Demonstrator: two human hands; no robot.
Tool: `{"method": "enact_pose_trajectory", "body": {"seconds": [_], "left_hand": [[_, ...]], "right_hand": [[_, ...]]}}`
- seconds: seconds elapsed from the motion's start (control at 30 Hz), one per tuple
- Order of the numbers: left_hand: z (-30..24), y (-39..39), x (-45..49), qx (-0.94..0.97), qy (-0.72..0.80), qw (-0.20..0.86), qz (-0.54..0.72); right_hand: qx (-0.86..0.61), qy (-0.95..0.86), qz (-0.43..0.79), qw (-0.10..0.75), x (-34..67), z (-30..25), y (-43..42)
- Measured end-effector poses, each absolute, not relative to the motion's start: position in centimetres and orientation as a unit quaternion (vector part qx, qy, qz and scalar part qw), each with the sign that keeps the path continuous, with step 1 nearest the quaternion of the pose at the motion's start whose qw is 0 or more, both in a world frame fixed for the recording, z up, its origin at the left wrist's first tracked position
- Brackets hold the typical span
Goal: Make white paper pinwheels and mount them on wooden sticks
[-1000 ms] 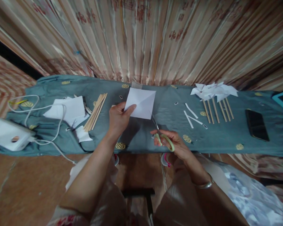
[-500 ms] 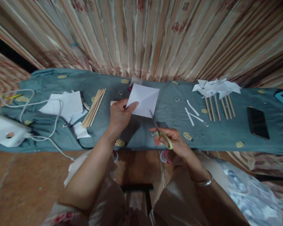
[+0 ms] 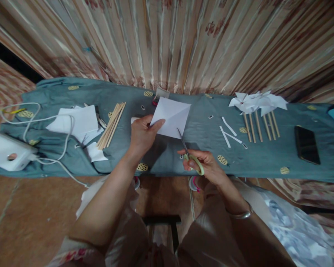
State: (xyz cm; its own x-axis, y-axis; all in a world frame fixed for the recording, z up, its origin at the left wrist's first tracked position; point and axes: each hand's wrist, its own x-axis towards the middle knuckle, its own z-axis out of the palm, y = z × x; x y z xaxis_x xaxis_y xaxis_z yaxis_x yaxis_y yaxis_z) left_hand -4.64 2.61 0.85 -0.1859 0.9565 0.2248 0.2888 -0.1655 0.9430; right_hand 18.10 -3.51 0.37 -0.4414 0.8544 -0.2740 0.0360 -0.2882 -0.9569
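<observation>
Your right hand sits nearest you, fingers curled through the scissors, blades angled up and left, tips meeting the near edge of the paper square. Your left hand pinches that square's left corner, held above the blue cloth.

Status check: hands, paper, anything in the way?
Left hand pinches white paper square by its left edge. Right hand grips green-handled scissors, blades at paper's lower edge. Nothing between blades and paper.
</observation>
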Motion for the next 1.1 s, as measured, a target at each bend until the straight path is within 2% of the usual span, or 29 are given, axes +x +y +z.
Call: {"method": "enact_pose_trajectory", "body": {"seconds": [0.8,1.1], "left_hand": [[1.2,2.5,-4.4,0.548,0.561,0.329,0.526],[0.1,2.5,-4.1,0.529,0.554,0.386,0.515]], "right_hand": [[-0.45,-0.497,0.686,0.282,18.4,0.4,-3.5],[-0.452,-0.499,0.677,0.298,18.2,0.7,-3.5]]}}
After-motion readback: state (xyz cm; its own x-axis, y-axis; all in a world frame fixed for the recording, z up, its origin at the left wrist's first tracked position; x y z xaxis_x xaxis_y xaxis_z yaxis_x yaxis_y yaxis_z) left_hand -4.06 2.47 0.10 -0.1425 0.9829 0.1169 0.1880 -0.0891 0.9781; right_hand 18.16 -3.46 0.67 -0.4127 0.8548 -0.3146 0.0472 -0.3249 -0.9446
